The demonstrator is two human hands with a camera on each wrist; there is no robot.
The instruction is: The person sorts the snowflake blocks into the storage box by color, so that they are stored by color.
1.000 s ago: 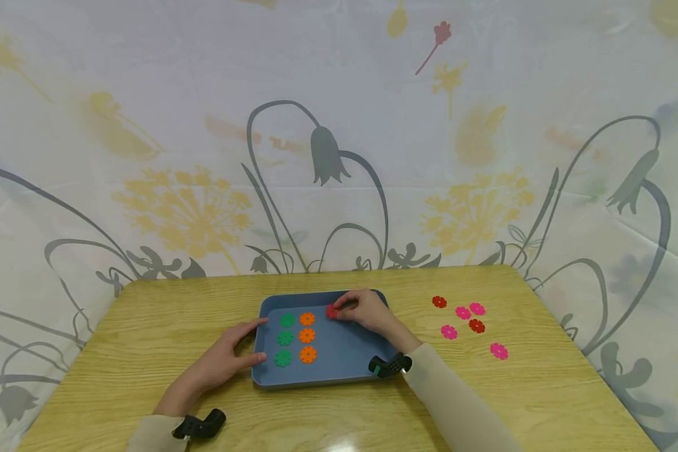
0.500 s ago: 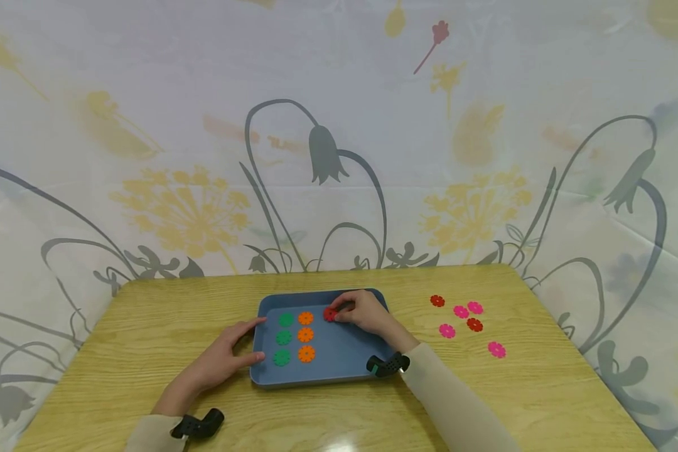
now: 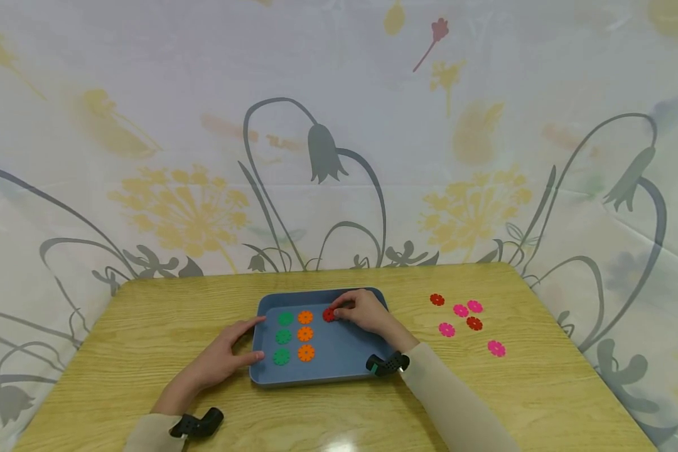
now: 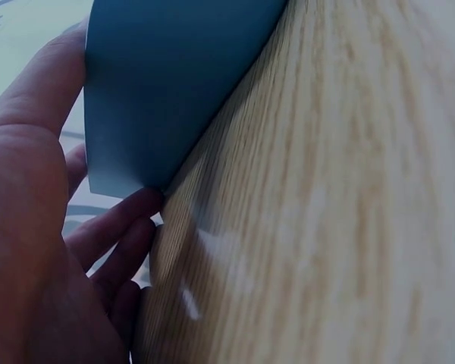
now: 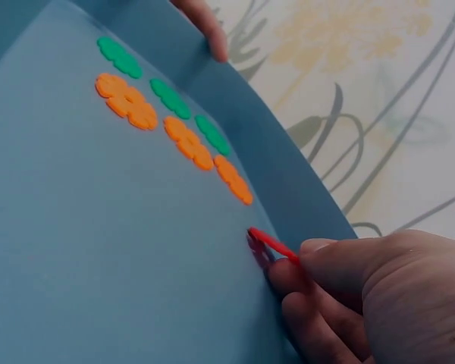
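Observation:
My right hand [image 3: 364,312] pinches a red flower-shaped disc [image 3: 328,314] between thumb and fingers, over the far part of the blue-grey tray [image 3: 339,364]. In the right wrist view the red disc [image 5: 274,244] is tilted, its lower edge close to the tray floor; contact is unclear. My left hand [image 3: 223,355] holds the tray's left side, thumb and a finger over the rim, other fingertips low against the outer wall [image 4: 163,114]. Inside the tray, a column of green discs [image 3: 283,337] stands beside a column of orange discs [image 3: 305,334].
On the wooden table [image 3: 407,414], right of the tray, lie several pink discs [image 3: 446,329] and two red discs [image 3: 474,323]. A patterned cloth [image 3: 339,220] hangs behind the table's far edge. Black bands with cameras [image 3: 198,424] sit on both wrists.
The red disc and right hand have stayed at nearly the same spot, with the fingers shifting slightly on the disc. The left hand keeps its place on the tray.

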